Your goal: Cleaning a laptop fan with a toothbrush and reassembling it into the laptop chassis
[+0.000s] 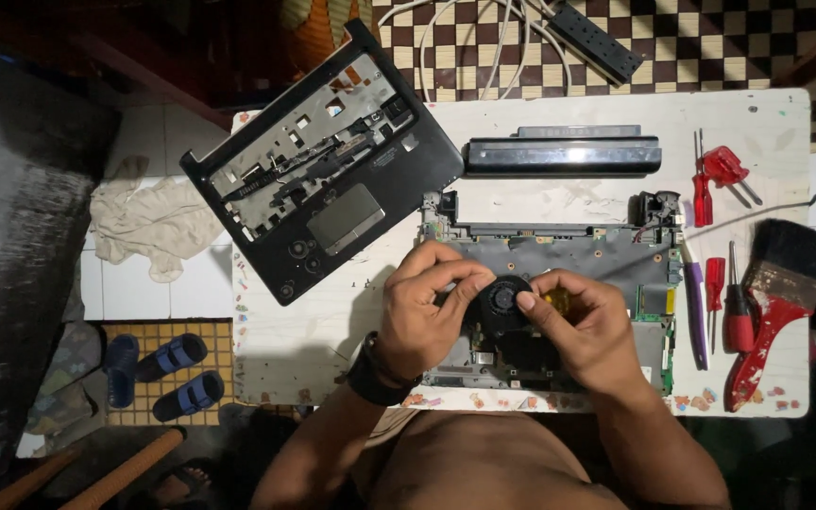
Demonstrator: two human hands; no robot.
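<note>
Entry, hands first. My left hand (424, 307) is curled, thumb and fingertips pinching the left rim of the round black plastic cooling fan (503, 300). My right hand (586, 326) is closed narrow on the fan's right rim, with a small yellow-handled tool (557, 301) tucked under its fingers; I cannot tell whether the tool's tip touches the fan.

Key relation: the fan sits directly between the two hands, both touching it, neither nearer. The fan is circular, so it has no long axis; its dark hub faces up at me. It sits over the lower middle of the grey laptop base with green circuit board edges (616, 260), taken here as landmark.

Outward from the laptop base:
- Above it, lying left to right: long black battery bar (564, 155).
- Upper left, tilted: black laptop palm-rest cover with grey touchpad (318, 165).
- Just right: purple-handled screwdriver (694, 302), then red-handled screwdrivers (726, 300).
- Upper right: further red-handled drivers (715, 175).
- Far right: red-handled paintbrush with black bristles (781, 293).
- Beneath all: white worn tabletop (314, 331).
- Far left, off the table: crumpled pale cloth (148, 222); blue sandals (167, 373).
</note>
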